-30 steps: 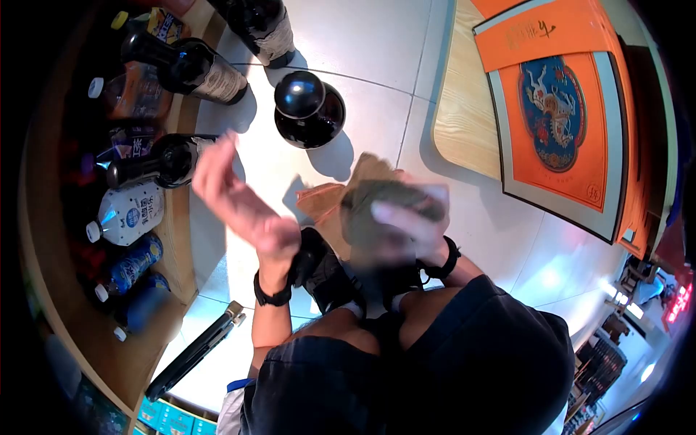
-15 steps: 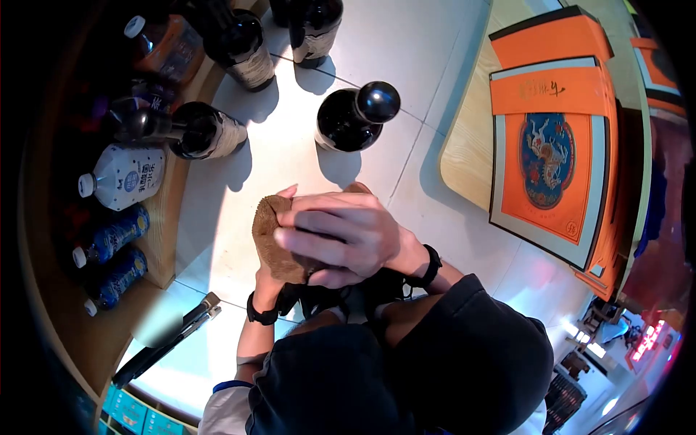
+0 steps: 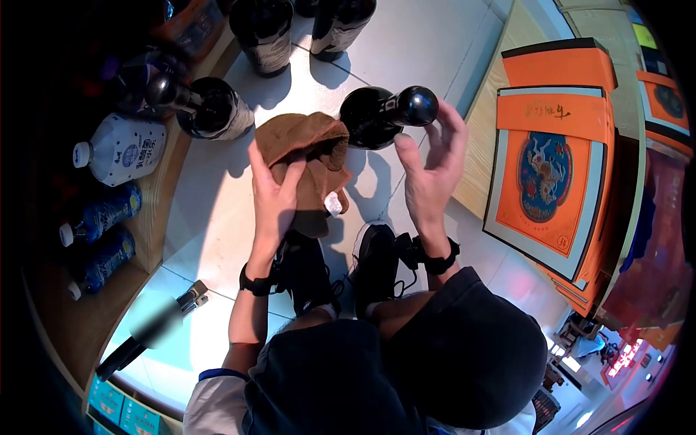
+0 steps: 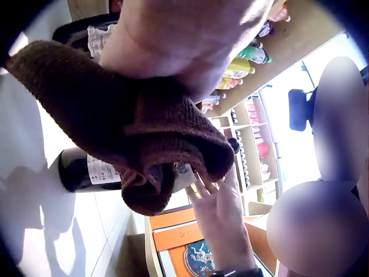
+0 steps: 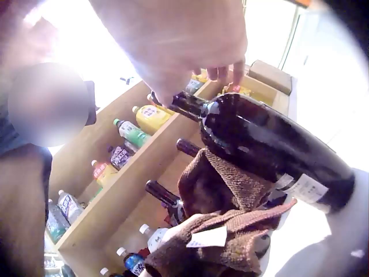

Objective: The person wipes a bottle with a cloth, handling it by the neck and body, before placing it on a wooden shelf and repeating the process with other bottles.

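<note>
In the head view a brown cloth (image 3: pixel 304 163) hangs bunched in my left hand (image 3: pixel 275 196), thumb and fingers gripping its near side. My right hand (image 3: pixel 435 174) is beside the neck of a dark bottle (image 3: pixel 366 119), thumb and fingers apart around its top; whether they touch cannot be told. That bottle stands on the tiled floor. In the right wrist view the dark bottle (image 5: pixel 259 138) has a white label low on its side, and the brown cloth (image 5: pixel 230 231) is close against it. The left wrist view shows the cloth (image 4: pixel 115 115) hanging below my left hand (image 4: pixel 179 46).
Several other dark bottles (image 3: pixel 264 36) stand along the wooden shelf (image 3: pixel 163 188) at the left, which holds plastic drink bottles (image 3: pixel 130 148). Orange boxes (image 3: pixel 544 174) lie on a light wooden surface (image 3: pixel 475 156) at the right. A black folded object (image 3: pixel 123 355) is at lower left.
The hands have parted. The left now holds the cloth alone and has moved forward; the right has let go of it and moved right to the bottle's neck.
</note>
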